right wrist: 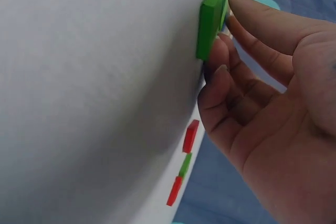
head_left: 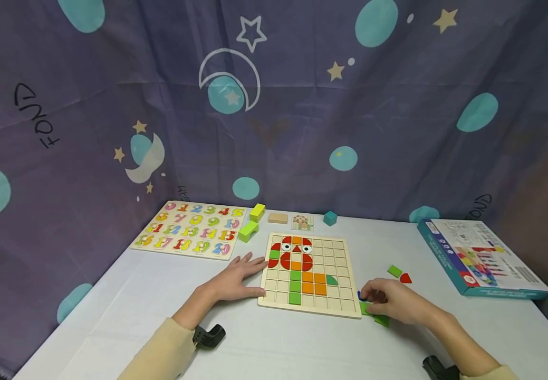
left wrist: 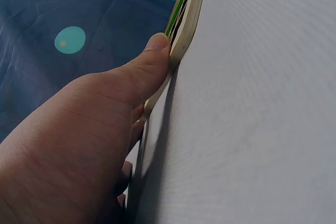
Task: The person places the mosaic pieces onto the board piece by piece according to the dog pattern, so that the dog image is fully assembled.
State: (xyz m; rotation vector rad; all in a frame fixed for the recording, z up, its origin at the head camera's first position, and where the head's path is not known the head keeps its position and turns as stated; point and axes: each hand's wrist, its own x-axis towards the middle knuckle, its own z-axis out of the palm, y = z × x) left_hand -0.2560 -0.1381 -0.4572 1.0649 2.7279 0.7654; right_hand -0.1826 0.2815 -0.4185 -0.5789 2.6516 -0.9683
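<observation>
A wooden grid board [head_left: 277,285] holds red, orange and green tiles, two of them with eyes, making a bird-like figure. My left hand [head_left: 236,278] rests at its left edge, fingers spread; in the left wrist view the thumb [left wrist: 149,64] presses against the board's side. Off the board's lower right corner, my right hand [head_left: 397,300] bends its fingers over loose green tiles [head_left: 382,320] and a dark blue piece [head_left: 361,296]. The right wrist view shows a green tile [right wrist: 209,22] standing out by the thumb and fingertips; whether anything is pinched is hidden.
A number puzzle board [head_left: 193,232] lies at the back left, beside yellow [head_left: 257,212] and light green blocks [head_left: 248,231]. Behind the grid board are a wooden block [head_left: 278,218], a pattern card [head_left: 302,222] and a teal block [head_left: 330,218]. A flat box [head_left: 482,258] lies right.
</observation>
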